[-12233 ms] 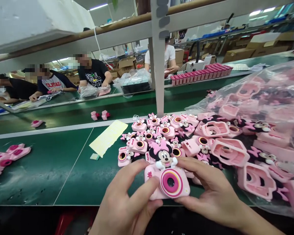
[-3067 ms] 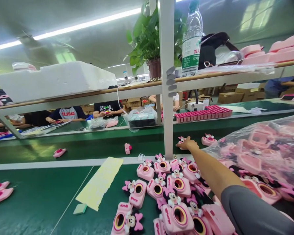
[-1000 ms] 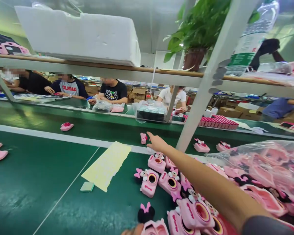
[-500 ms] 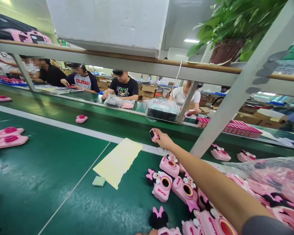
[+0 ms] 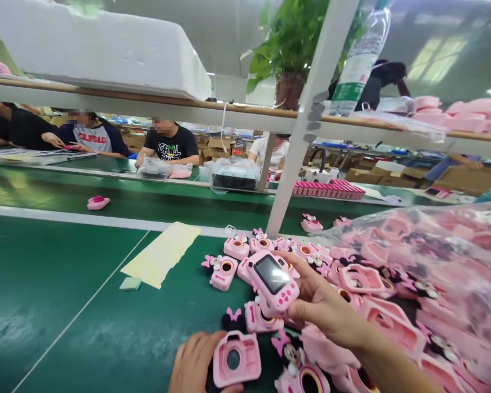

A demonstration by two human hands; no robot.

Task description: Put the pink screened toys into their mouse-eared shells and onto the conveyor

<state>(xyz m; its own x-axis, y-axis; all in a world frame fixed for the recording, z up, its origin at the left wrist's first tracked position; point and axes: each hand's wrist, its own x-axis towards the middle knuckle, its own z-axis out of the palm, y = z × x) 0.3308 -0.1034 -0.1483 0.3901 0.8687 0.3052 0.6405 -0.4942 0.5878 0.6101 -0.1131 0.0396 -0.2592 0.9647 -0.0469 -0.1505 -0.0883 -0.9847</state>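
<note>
My right hand [image 5: 317, 300] grips a pink toy camera [image 5: 273, 279] by its right edge, its dark screen and pink buttons facing me. Lower down, my left hand [image 5: 194, 360] holds a hollow pink camera cover [image 5: 236, 359], its open inside turned up and a round hole in the middle. Around both hands lie several pink covers with mouse figures, one [image 5: 223, 272] standing out to the left of the pile. Another cover [image 5: 305, 376] with a mouse figure lies to the right of my left hand.
A clear plastic bag [image 5: 445, 262] of pink covers bulges at the right. Yellow paper [image 5: 163, 254] and a pale green sponge [image 5: 130, 284] lie on the green table. A slanted white post [image 5: 297, 158] rises behind the pile. One pink camera [image 5: 98, 202] rests on the belt; several people sit beyond.
My right hand has drawn back from over the belt with the toy camera, now screen up above the pile. My left hand has come into view with a cover. The view has swung right.
</note>
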